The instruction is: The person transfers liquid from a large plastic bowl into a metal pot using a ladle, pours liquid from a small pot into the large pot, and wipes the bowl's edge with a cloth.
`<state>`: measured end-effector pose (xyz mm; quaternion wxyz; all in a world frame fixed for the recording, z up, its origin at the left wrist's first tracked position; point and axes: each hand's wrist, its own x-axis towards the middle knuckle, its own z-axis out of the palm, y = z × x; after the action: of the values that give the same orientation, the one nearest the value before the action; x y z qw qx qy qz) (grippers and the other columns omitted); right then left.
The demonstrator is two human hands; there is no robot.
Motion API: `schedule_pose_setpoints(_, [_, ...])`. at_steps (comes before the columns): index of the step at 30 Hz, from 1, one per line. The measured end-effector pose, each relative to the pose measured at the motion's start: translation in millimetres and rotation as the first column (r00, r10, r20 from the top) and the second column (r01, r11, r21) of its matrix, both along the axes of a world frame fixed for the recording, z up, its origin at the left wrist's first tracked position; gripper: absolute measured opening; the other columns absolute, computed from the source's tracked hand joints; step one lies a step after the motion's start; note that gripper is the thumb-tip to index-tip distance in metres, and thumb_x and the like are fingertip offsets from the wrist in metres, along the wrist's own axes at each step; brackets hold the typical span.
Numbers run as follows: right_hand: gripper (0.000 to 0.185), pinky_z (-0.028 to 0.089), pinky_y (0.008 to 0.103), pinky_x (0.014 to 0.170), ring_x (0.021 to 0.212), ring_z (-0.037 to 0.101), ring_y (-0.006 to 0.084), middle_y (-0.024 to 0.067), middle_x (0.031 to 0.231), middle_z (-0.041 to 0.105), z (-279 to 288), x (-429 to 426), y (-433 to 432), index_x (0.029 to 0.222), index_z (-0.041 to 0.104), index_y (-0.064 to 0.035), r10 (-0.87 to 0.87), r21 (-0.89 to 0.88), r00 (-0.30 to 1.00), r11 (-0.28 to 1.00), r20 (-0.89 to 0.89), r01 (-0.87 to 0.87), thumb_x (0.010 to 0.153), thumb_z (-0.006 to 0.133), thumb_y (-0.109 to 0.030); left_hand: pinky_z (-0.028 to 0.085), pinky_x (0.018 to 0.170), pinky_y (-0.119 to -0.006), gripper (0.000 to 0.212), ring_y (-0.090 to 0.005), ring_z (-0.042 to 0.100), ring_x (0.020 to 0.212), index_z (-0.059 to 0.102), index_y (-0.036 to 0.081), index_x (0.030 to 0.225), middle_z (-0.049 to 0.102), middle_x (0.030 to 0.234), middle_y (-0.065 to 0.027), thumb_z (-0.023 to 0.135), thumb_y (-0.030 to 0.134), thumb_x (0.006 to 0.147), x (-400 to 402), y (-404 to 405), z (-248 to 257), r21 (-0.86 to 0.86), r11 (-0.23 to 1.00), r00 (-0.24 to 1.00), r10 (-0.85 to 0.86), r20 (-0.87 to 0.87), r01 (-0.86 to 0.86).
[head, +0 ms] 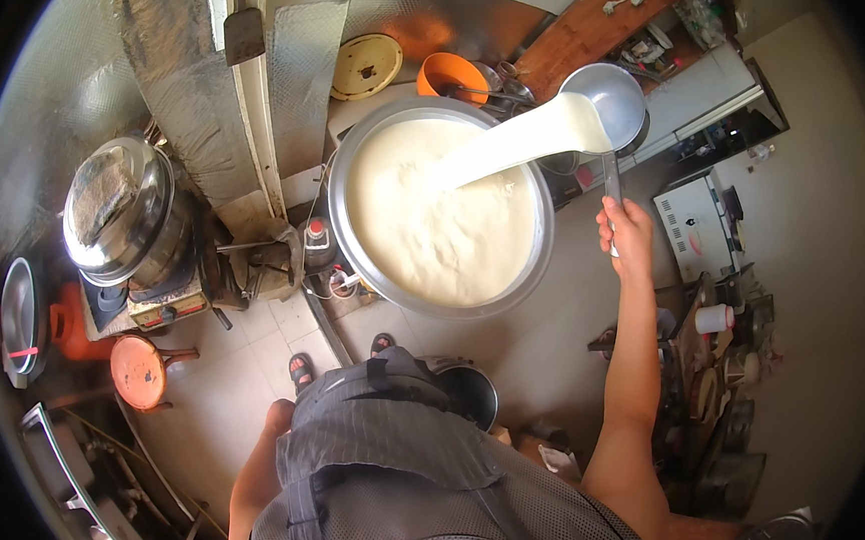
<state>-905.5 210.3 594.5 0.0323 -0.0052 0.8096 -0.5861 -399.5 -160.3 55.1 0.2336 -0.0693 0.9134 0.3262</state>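
Note:
My right hand (625, 234) grips the handle of a metal ladle (611, 106), raised and tilted to the right of a large metal pot (545, 240). A broad stream of creamy white liquid (439, 225) runs from the ladle's bowl down into the pot, which holds much of the same liquid. The surface is rippled. My left hand (281, 416) hangs low by my side, near the waist; its fingers are mostly hidden, and nothing shows in it.
A lidded metal pot (117, 210) with a stone-like block on its lid stands on a gas stove (170, 310) at left. Below is an orange stool (138, 373). Behind the big pot are an orange bowl (435, 71) and a yellow lid (368, 66). A dark container (473, 393) stands near my legs.

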Motion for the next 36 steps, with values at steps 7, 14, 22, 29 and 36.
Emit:
schedule_pose_setpoints(7, [0.017, 0.034, 0.0242, 0.037, 0.046, 0.045, 0.0068, 0.0029, 0.072, 0.058, -37, -15, -12, 0.098, 0.059, -0.0006, -0.002, 0.213, 0.997, 0.977, -0.074, 0.018, 0.093, 0.061, -0.016, 0.050, 0.077, -0.043, 0.023, -0.0363, 0.063, 0.085, 0.070, 0.002, 0.078, 0.068, 0.090, -0.0188, 0.058, 0.021, 0.078, -6, 6, 24, 0.194, 0.915, 0.935, 0.347, 0.070, -0.354])
schedule_pose_setpoints(14, [0.021, 0.048, 0.0420, 0.067, 0.074, 0.063, 0.0353, 0.0193, 0.082, 0.064, -97, -18, -13, 0.102, 0.058, -0.0009, 0.212, 0.633, 0.946, 0.774, -0.246, -0.009, 0.087, 0.064, -0.014, 0.050, 0.079, -0.041, 0.025, -0.0358, 0.064, 0.087, 0.071, 0.001, 0.085, 0.068, 0.093, -0.0204, 0.057, 0.020, 0.081, -26, 11, 54, 0.188, 0.852, 0.867, 0.450, 0.216, -0.489])
schedule_pose_setpoints(22, [0.020, 0.051, 0.0469, 0.073, 0.083, 0.064, 0.0416, 0.0217, 0.091, 0.065, -153, -23, 8, 0.097, 0.056, 0.0015, 0.353, 0.884, 0.916, 0.467, -0.191, 0.004, 0.087, 0.063, -0.015, 0.050, 0.084, -0.039, 0.032, -0.0341, 0.066, 0.093, 0.071, 0.000, 0.094, 0.069, 0.096, -0.0209, 0.058, 0.026, 0.081, -18, 6, 30, 0.137, 0.842, 0.843, 0.483, 0.237, -0.521])
schedule_pose_setpoints(29, [0.019, 0.052, 0.0466, 0.074, 0.082, 0.065, 0.0405, 0.0227, 0.088, 0.065, -184, -27, 29, 0.095, 0.056, 0.0023, 0.306, 0.948, 0.948, 0.318, -0.089, -0.013, 0.087, 0.063, -0.013, 0.051, 0.083, -0.038, 0.030, -0.0329, 0.067, 0.092, 0.072, 0.000, 0.095, 0.069, 0.096, -0.0210, 0.060, 0.025, 0.081, -26, 9, 46, 0.115, 0.841, 0.831, 0.484, 0.274, -0.528])
schedule_pose_setpoints(36, [0.019, 0.054, 0.0425, 0.064, 0.071, 0.067, 0.0342, 0.0220, 0.082, 0.066, -218, -27, 43, 0.089, 0.056, 0.0032, 0.347, 0.857, 0.937, 0.491, -0.030, -0.154, 0.087, 0.063, -0.015, 0.050, 0.084, -0.038, 0.031, -0.0337, 0.066, 0.094, 0.071, 0.000, 0.096, 0.069, 0.098, -0.0207, 0.060, 0.025, 0.082, -37, 11, 56, 0.089, 0.839, 0.809, 0.481, 0.340, -0.536])
